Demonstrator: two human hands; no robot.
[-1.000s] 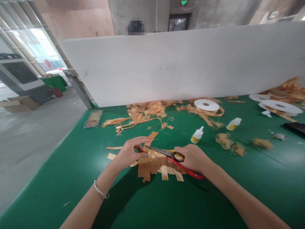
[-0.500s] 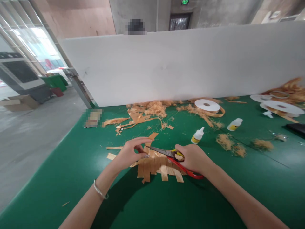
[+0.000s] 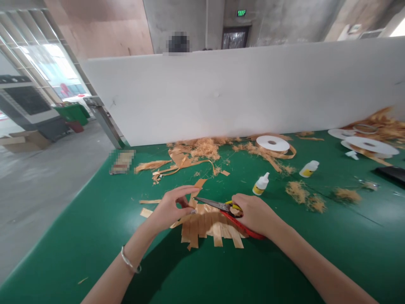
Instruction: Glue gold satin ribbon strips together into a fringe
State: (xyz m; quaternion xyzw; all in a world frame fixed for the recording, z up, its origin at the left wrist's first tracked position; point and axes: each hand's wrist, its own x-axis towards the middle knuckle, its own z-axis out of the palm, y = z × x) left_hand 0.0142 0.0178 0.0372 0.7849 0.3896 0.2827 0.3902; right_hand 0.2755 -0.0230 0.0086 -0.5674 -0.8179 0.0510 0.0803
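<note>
My left hand (image 3: 169, 209) is closed in a pinch on a tan ribbon strip (image 3: 200, 183), whose upper end sticks out past the fingertips. In my right hand (image 3: 257, 213) are scissors (image 3: 211, 203) with red and yellow on the handles. Their blades point left, the tip right beside the held strip. Below both hands lies a row of short tan ribbon pieces (image 3: 217, 240), side by side on the green table (image 3: 177, 278). Loose ribbon pieces (image 3: 146, 212) rest left of my left hand.
Two small white bottles with yellow labels, one upright (image 3: 261, 184) and one tilted (image 3: 309, 169), are beyond my right hand. White ribbon spools (image 3: 272, 143) and shredded tan fibres (image 3: 205, 147) line the back, before a white partition (image 3: 221, 93). Fibre tufts (image 3: 297, 192) lie to the right.
The view has tipped up slightly, so the table things appear lower. The scissors' handles look closer together. Both hands stay in nearly the same place, still holding the strip and the scissors.
</note>
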